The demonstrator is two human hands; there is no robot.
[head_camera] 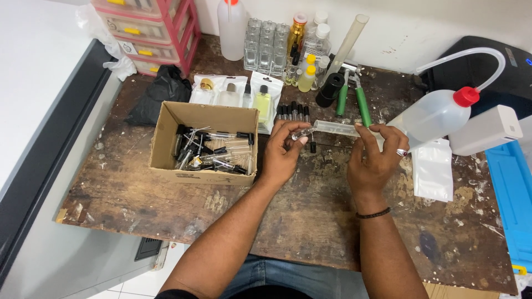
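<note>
Left hand [284, 150] pinches a small clear glass vial [300, 133] by fingertips, vial tilted, its far end hard to make out against the syringe tip. Right hand [374, 156] grips a large clear syringe [337, 128] lying roughly level, thumb and fingers curled around its rear; plunger end hidden behind the fingers. Ring on one finger, dark bracelet on the wrist. Vial mouth and syringe nozzle meet or nearly meet, cannot tell if touching.

At 9 o'clock of the left hand, open cardboard box [206, 141] with a jumble of clear vials with black caps, count unclear. At 12 o'clock, a row of small black-capped vials [292, 111] standing on the worn wooden table [310, 221]. Green-handled pliers [361, 102] at 12 o'clock of the right hand. Wash bottle [433, 115] with red cap at 2 o'clock, white sachet [433, 169] at 3 o'clock. Blue tray at far right cut off by the frame edge
</note>
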